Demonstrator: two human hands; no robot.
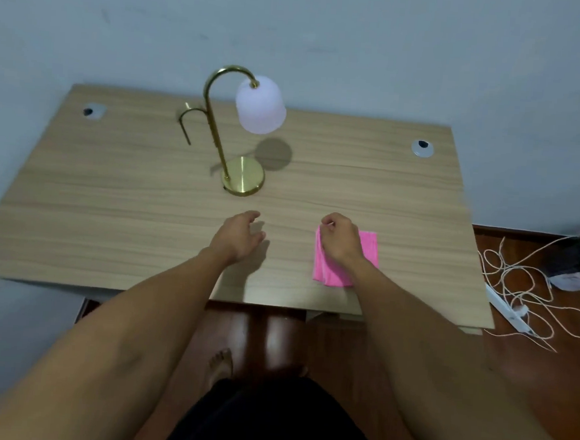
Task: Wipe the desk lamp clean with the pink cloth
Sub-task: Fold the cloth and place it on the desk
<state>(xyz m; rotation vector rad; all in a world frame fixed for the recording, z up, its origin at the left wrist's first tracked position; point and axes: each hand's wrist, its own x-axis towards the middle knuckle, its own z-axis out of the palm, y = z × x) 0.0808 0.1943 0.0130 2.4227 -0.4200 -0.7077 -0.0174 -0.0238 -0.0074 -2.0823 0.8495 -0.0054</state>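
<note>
Right hand (340, 239) grip pinches top-left corner of pink cloth (368, 251) lying on surface (111, 207); left hand (241, 232) grip loosely open, empty. Desk lamp (245, 127) upright at 12 o'clock from left hand.

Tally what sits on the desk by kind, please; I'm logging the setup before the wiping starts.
Desk lamp: 1
Pink cloth, under the right hand: 1
Cable grommets in the desk, one at the far left, one at the far right: 2
Total: 4
</note>
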